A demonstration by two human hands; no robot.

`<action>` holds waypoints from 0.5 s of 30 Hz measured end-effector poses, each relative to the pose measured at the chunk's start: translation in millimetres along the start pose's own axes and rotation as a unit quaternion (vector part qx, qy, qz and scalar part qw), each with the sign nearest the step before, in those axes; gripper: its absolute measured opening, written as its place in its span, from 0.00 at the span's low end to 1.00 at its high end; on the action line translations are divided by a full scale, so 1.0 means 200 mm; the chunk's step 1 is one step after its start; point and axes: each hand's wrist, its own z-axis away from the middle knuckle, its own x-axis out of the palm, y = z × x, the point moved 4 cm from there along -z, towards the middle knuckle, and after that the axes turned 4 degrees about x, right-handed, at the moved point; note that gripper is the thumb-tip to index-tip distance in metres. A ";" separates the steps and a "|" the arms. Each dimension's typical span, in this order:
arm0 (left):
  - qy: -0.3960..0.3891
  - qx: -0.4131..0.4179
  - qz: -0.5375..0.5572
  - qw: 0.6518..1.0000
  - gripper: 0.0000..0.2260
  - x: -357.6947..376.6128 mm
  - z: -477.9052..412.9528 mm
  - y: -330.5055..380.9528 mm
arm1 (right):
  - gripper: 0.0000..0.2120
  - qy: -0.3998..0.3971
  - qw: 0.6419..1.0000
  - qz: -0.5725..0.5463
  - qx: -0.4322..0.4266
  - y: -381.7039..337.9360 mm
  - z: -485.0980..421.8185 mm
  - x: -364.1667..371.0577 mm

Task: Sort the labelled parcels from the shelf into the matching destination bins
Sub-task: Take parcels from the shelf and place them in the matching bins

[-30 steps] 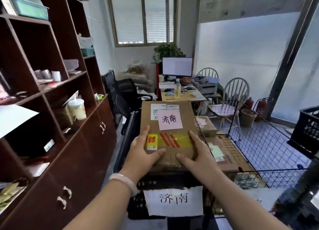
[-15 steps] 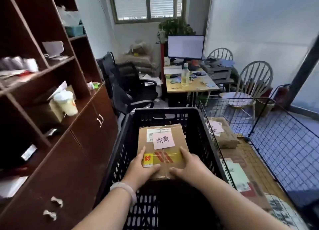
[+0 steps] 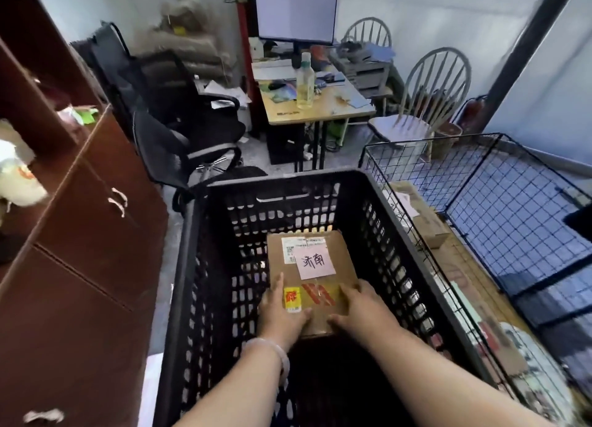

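I've lowered the parcel (image 3: 312, 276) from above the rim deep into the bin (image 3: 288, 183) | my left hand (image 3: 282, 314) and right hand (image 3: 362, 308) both grip it | release next

Brown parcel (image 3: 312, 266) with pink label (image 3: 315, 262), red-striped tape (image 3: 317, 293); black perforated bin (image 3: 378, 202).

**Parcel low inside the black bin**

A brown cardboard parcel (image 3: 312, 273) sits level and face up, low inside the black perforated bin (image 3: 205, 266), nearer its left wall. It carries a pink handwritten slip (image 3: 315, 261), a white shipping label (image 3: 290, 250) at the far edge, and yellow-and-red tape (image 3: 317, 293) near.
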 end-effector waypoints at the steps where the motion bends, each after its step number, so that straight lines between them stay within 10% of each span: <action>1: -0.008 0.002 -0.003 1.000 0.42 0.04 -0.01 -0.01 | 0.36 0.004 1.000 0.023 -0.011 0.01 -0.01 0.02; 10: -0.062 -0.034 -0.162 0.984 0.44 0.13 -0.05 0.00 | 0.42 0.035 0.993 0.083 -0.072 0.02 0.07 0.03; 15: -0.023 0.140 -0.253 0.957 0.37 0.08 0.02 0.30 | 0.39 0.195 0.971 0.073 -0.116 -0.10 0.31 -0.24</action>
